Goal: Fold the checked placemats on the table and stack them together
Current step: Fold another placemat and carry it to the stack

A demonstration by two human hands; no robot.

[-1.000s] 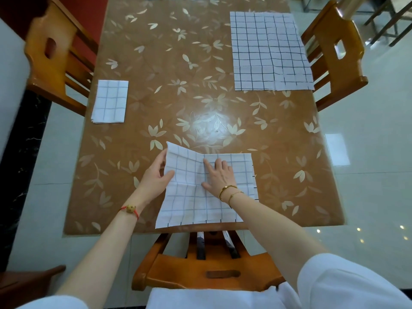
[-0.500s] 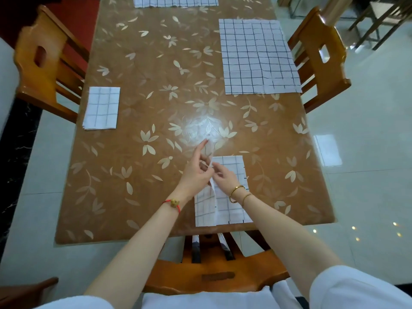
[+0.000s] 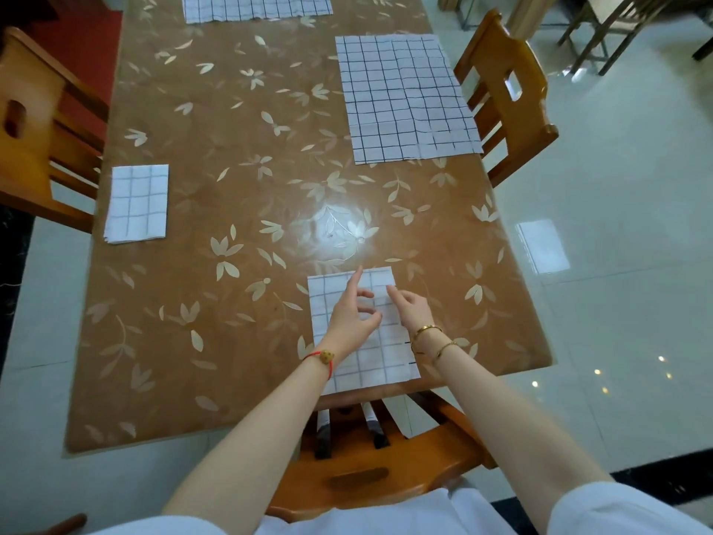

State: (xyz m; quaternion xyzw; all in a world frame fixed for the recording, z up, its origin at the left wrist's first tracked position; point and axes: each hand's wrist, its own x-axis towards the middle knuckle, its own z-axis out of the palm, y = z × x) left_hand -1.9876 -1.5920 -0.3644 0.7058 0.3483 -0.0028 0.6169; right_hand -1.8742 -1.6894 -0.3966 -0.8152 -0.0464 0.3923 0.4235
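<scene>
A white checked placemat point(image 3: 376, 361), folded in half, lies flat at the near edge of the brown leaf-patterned table point(image 3: 239, 179). My left hand point(image 3: 353, 316) hovers over its upper half with the index finger stretched out and the other fingers loosely bent. Beside it, my right hand point(image 3: 411, 305) rests over the mat's right side with relaxed fingers. Neither hand grips the cloth. A small folded placemat point(image 3: 137, 204) sits at the table's left edge. An unfolded placemat point(image 3: 407, 98) lies flat at the far right. Another unfolded placemat point(image 3: 256, 6) shows at the far end.
Wooden chairs stand around the table: a near chair point(image 3: 370, 453) right under the near edge, a left chair point(image 3: 38, 125), and a right chair point(image 3: 509, 98). Glossy white floor tiles point(image 3: 617, 233) spread to the right.
The placemat's left half was folded over onto the right half and now lies flat. Both hands have let go of the edge they pinched half a second ago.
</scene>
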